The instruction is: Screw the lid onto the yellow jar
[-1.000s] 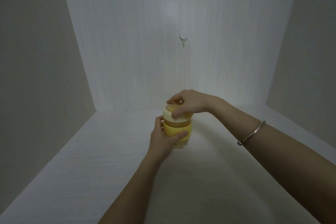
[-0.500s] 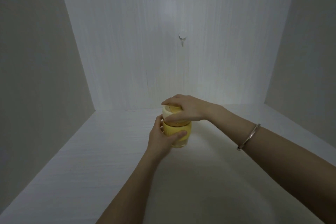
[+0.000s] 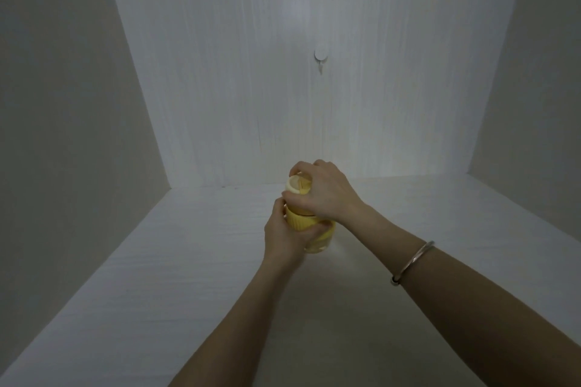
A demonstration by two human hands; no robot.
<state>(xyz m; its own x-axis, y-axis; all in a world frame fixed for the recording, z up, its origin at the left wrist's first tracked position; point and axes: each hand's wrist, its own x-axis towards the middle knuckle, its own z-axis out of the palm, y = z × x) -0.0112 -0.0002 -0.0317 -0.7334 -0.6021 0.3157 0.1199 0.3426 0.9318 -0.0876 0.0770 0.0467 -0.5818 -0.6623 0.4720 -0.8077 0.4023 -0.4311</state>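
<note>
The yellow jar (image 3: 301, 223) stands upright on the white surface, near the middle of the view. My left hand (image 3: 283, 234) wraps around its ribbed yellow body from the left. A pale cream lid (image 3: 297, 187) sits on top of the jar. My right hand (image 3: 327, 193) covers the lid from above and the right, fingers curled around its rim. The jar's right side and much of the lid are hidden under my hands.
The white surface (image 3: 195, 261) is boxed in by a white back wall and grey side walls left and right. A small white hook (image 3: 320, 56) is fixed high on the back wall. A metal bangle (image 3: 412, 261) sits on my right forearm.
My right hand has turned on the lid: the wrist swung round and the fingers shifted along the rim, baring more of the lid's left top. The left hand and jar stayed put.
</note>
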